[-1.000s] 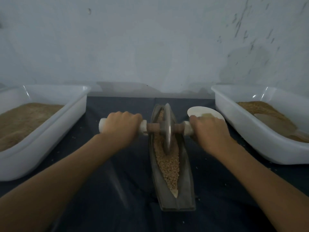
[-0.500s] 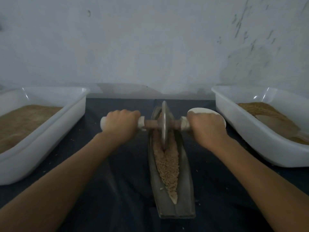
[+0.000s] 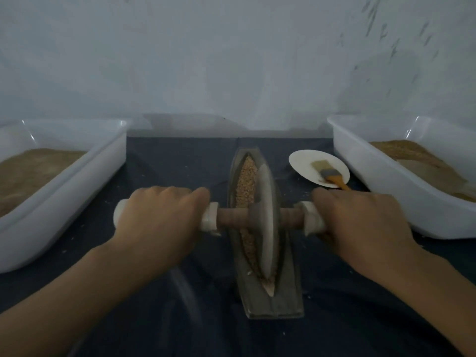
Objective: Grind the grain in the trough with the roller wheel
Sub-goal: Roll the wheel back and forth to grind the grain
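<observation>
Crosswise, both hands — left point(image 3: 157, 222), right point(image 3: 360, 225) — grip the roller wheel's point(image 3: 266, 217) axle; trough point(image 3: 273, 300) runs lengthwise away.

looks like a plain small-scale grain-processing workroom, not a kitchen: bare scuffed whitewashed wall point(image 3: 231, 60), table under a dark blue cloth point(image 3: 167, 161), two big white plastic tubs of ground brown meal point(image 3: 77, 181) point(image 3: 386, 176), and a narrow boat-shaped grey grinding trough point(image 3: 273, 300) between them.
</observation>
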A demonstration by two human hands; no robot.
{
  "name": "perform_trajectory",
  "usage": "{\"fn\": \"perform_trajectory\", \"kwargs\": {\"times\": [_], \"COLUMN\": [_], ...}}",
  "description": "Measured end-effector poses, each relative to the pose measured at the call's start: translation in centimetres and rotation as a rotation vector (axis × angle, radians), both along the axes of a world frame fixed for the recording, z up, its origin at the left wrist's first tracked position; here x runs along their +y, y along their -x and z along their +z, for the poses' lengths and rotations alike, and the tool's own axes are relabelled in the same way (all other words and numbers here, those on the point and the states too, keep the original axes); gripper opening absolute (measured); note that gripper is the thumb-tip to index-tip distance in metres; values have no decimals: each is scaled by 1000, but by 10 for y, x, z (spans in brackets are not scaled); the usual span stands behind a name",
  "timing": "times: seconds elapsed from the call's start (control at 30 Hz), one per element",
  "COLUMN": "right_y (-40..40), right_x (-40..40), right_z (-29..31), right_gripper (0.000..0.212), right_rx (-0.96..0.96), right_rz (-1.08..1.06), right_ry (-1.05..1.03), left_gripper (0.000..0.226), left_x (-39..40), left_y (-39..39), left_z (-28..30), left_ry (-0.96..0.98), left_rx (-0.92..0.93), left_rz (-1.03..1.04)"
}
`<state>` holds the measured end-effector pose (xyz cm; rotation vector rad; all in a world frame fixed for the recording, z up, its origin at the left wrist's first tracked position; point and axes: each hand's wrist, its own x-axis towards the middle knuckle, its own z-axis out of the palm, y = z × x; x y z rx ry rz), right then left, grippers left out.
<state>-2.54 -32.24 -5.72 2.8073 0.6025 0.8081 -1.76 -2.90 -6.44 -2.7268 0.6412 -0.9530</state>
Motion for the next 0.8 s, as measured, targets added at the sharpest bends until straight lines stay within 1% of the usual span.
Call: {"fn": "perform_trajectory", "kwargs": {"times": [0.07,0.13,0.23,0.33,0.4,0.47,0.5,0.57,0.63,0.67,0.73,0.8], "right_y": [-19,-52,-103,-124,-111,-79,-58,-20,1,4,-4,-28], "right_x": [4,10,19,21,20,15,13,7,0,-1,1,3], "right_z": [-4,-8,-4,1,0,-3,-2,-1,-1,0,-1,-8], "right_gripper": [46,39,32,23,23,33,38,45,49,50,49,43], "right_rx": [-10,-66,-107,-62,-20,-64,-107,-144,-114,-81,-30,-28], "right_rz": [-37,-106,-113,-115,-115,-114,-88,-7,58,67,39,-25], "right_ry": [19,72,100,76,66,122,125,56,-8,-21,-36,-25], "left_gripper": [45,32,24,22,21,25,29,40,50,53,51,42], "left_x": [-7,-13,-16,-18,-18,-15,-12,-6,1,3,0,-9], "left_y": [-17,-48,-91,-110,-96,-66,-46,-8,14,17,11,-13], "left_z": [-1,-3,0,8,10,7,4,0,3,4,6,-1], "left_ry": [-13,61,156,148,126,93,62,4,-12,-4,-25,-32], "left_rx": [35,141,234,277,288,265,223,96,-15,-9,34,60], "left_rz": [108,218,250,252,251,251,239,141,31,27,101,206]}}
